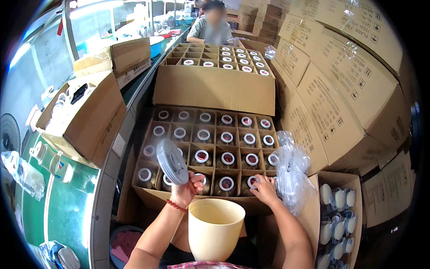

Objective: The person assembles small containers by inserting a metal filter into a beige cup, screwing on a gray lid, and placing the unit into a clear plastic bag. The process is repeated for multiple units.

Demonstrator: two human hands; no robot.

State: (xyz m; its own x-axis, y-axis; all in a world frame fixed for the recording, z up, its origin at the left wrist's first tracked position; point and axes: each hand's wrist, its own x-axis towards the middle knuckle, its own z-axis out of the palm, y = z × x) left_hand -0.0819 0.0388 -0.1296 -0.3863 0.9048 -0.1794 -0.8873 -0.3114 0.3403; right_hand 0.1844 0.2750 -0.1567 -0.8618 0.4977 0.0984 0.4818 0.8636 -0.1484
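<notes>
My left hand (184, 190), raised over the front of a divided carton, grips a stack of thin, round, greyish-white discs (172, 161) standing on edge. The carton (148, 193) holds rows of glass flask liners, one per cell, many with white rings around their mouths. In its front row, toward the right, my right hand (264, 190) has its fingers closed at the white ring (252, 182) on one liner. A cream plastic flask body (215, 233), wide and open at the top, sits upright against my lap between my forearms.
Behind is another divided carton (215, 87), with a person (212, 24) beyond it. Stacked cartons (345, 85) line the right. A clear plastic bag (291, 179) hangs by the right hand. An open box of white-capped pieces (338, 224) stands low right; a green bench (67, 215) runs along the left.
</notes>
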